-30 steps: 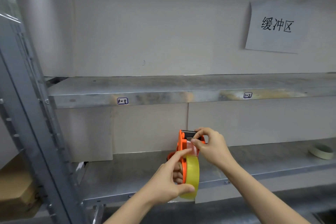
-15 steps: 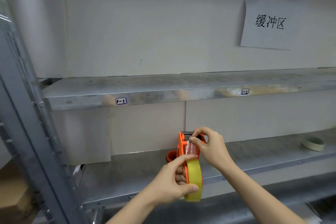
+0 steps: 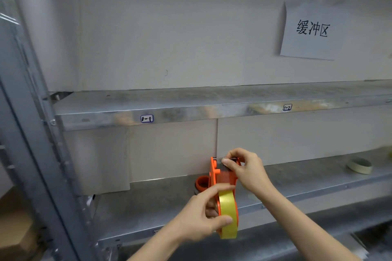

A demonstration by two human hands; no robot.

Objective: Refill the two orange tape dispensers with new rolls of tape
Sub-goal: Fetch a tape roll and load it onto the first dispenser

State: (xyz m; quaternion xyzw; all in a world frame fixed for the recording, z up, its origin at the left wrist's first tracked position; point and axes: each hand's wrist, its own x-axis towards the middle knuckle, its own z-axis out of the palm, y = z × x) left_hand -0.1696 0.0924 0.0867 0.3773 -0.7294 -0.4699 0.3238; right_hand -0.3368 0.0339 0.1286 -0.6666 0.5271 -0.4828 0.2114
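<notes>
Now | left hand grips tape roll | right hand pinches dispenser top

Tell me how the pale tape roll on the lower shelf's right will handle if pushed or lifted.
The roll lies flat, so a push would probably slide it along the smooth metal shelf rather than roll it. It is a thin ring round a wide hole, so likely light. Set on edge, it would likely roll.
</notes>
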